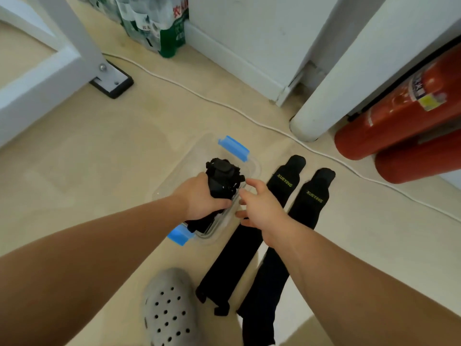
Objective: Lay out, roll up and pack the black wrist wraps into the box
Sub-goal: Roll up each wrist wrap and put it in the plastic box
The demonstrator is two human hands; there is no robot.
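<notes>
My left hand (199, 196) grips a bunched black wrist wrap (223, 177) above a clear plastic box (254, 168) with blue clips that sits on the floor. More black fabric lies inside the box under my hand. My right hand (259, 208) hovers open just right of the bundle, fingers spread, holding nothing. Two black wrist wraps with yellow lettering lie flat and straight on the floor to the right of the box: one nearer the box (283, 182), the other (314, 196) beside it.
A grey perforated clog (169, 308) is at the bottom centre. Two red fire extinguishers (404, 121) lie at the right by a white column (324, 96). A white cable (199, 96) crosses the floor behind the box. A white frame's foot (112, 81) stands at left, bottled water packs (159, 23) behind.
</notes>
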